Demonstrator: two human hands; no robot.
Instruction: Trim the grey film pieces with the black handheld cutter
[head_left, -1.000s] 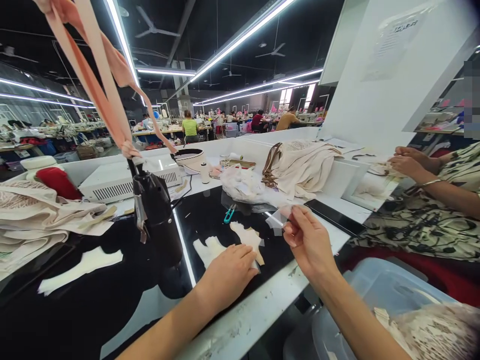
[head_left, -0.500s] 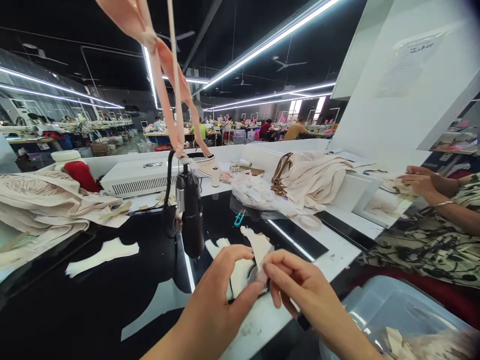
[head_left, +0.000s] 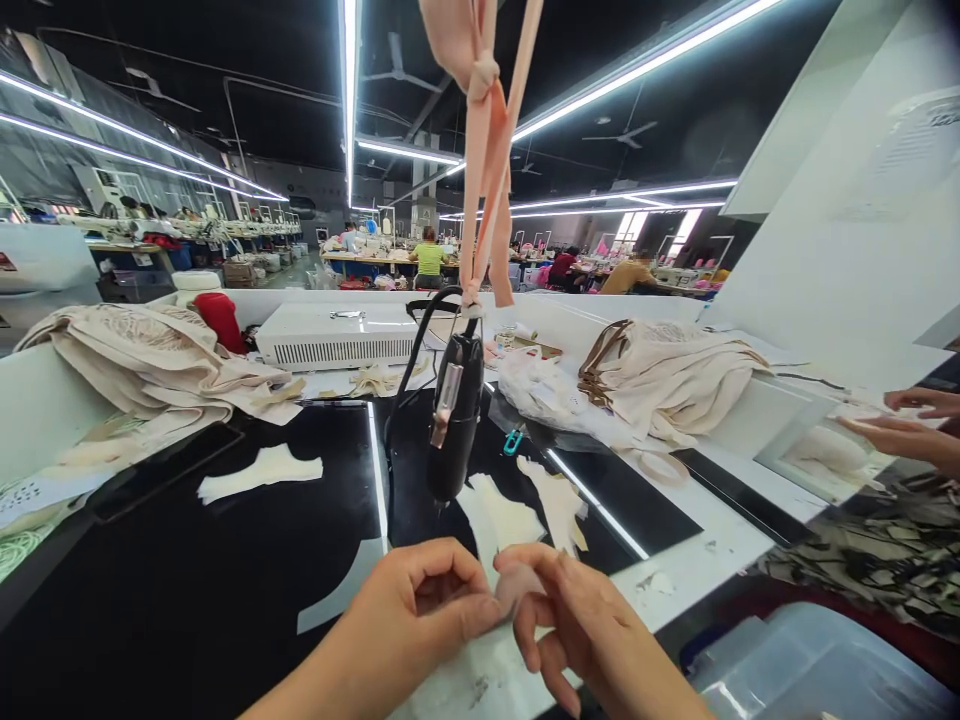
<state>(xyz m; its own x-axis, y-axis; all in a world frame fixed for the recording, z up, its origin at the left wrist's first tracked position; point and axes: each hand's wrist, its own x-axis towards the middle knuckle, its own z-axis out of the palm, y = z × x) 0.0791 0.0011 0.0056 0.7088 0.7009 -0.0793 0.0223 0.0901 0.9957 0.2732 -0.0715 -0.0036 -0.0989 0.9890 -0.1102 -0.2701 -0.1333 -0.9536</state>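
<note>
Between my two hands is a small sheer, pale scrap of material. My left hand pinches its left edge between thumb and fingers. The fingertips of my right hand are closed on its other side, the lower fingers curled loosely. Just beyond lie cream cut fabric pieces, one straight ahead and one to its right. Left of my left hand is a translucent grey cut piece. A black corded hand tool hangs above the black work surface from a knotted peach fabric strip.
Teal thread snips lie behind the fabric pieces. Another cream piece is at left. Cream garment piles stand left and right. A white vented box is at the back. A co-worker's hands are at far right.
My view has turned left, so the scene sits farther right. My hands have moved lower, toward me, with the scrap between them. The cream pieces beyond them are now more exposed.
</note>
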